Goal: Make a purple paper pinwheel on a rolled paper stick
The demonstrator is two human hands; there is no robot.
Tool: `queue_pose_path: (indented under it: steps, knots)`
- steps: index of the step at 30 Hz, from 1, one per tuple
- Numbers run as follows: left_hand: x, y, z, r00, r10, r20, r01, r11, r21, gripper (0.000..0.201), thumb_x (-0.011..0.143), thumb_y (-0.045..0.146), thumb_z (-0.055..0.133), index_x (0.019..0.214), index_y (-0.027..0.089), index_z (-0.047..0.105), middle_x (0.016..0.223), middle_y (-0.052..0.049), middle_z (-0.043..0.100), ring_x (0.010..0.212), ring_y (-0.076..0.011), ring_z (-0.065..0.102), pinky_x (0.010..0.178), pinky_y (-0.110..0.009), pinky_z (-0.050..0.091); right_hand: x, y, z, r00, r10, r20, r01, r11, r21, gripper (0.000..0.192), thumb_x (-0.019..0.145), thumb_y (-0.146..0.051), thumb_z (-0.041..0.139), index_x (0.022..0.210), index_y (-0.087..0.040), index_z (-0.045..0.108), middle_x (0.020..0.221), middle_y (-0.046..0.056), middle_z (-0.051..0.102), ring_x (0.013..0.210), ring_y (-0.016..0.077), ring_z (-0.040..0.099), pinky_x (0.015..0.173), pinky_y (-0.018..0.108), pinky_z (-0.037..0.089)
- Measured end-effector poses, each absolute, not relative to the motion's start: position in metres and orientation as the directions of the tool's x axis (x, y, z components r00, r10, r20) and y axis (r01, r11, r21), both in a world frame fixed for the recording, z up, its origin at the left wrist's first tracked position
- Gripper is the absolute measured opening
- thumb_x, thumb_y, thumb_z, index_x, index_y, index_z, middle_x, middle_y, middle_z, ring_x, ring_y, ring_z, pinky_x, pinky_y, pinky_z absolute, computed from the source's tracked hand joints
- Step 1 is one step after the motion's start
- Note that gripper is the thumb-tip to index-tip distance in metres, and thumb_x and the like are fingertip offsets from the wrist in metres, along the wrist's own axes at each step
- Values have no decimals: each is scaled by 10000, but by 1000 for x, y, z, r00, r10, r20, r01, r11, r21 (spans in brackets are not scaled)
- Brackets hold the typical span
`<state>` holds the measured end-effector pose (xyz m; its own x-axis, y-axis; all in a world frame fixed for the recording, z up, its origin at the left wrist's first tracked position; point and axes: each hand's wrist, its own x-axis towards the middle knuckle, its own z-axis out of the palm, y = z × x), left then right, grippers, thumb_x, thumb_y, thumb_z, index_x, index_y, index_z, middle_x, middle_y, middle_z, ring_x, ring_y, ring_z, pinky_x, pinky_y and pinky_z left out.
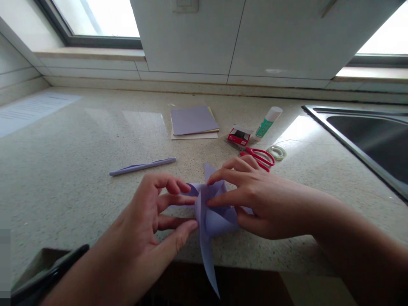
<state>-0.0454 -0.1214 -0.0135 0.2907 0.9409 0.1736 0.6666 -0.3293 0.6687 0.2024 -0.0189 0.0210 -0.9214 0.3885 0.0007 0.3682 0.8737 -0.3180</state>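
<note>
A purple paper pinwheel (pixel 219 223) with curled blades lies near the counter's front edge, one pointed blade hanging over that edge. My left hand (pixel 156 216) pinches its left side, thumb and fingers closed on a curled blade. From the right, my right hand (pixel 255 197) presses its fingertips onto the folded paper near the middle, its fingers bent and gripping the paper. Parts of the pinwheel are hidden under both hands. Behind my left hand lies a rolled purple paper stick (pixel 143 166).
Beyond my hands lie a stack of coloured paper (pixel 194 120), a small red box (pixel 239 136), a glue stick (pixel 268 123), red-handled scissors (pixel 259 156) and a roll of clear tape (pixel 277 152). A metal sink (pixel 344 140) is at the right, a printed sheet (pixel 38 110) at the far left.
</note>
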Motion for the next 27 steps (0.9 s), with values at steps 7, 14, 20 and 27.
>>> queue_pose_path:
  steps: [7,14,20,27]
  knots:
    - [-49,-114,-4,429,886,177,627,-433,648,190,940,190,665,1074,315,613,1151,22,697,1035,-179,701,867,-323,633,204,-18,19,-926,376,14,354,883,-307,377,848,-192,622,1177,-326,747,1331,47,614,1197,312,456,1031,540,346]
    - [-50,-112,1,594,788,163,657,-591,468,227,996,171,523,1113,240,705,1184,-62,712,1019,-245,703,855,-419,631,204,-18,17,-926,378,19,355,886,-299,404,841,-174,611,1194,-319,744,1350,49,609,1211,312,448,1042,540,343]
    - [-57,-112,5,665,735,130,645,-654,396,284,983,141,525,1177,253,701,1198,-59,725,1035,-237,702,898,-404,617,203,-18,17,-927,375,15,355,889,-290,427,843,-185,610,1223,-338,731,1336,46,611,1202,317,456,1040,549,350]
    - [-61,-114,9,612,785,93,655,-570,496,296,964,147,573,1170,320,695,1203,6,738,1056,-189,712,921,-323,602,203,-17,17,-928,372,1,356,888,-293,412,848,-190,608,1212,-334,736,1329,53,608,1210,319,457,1047,550,351]
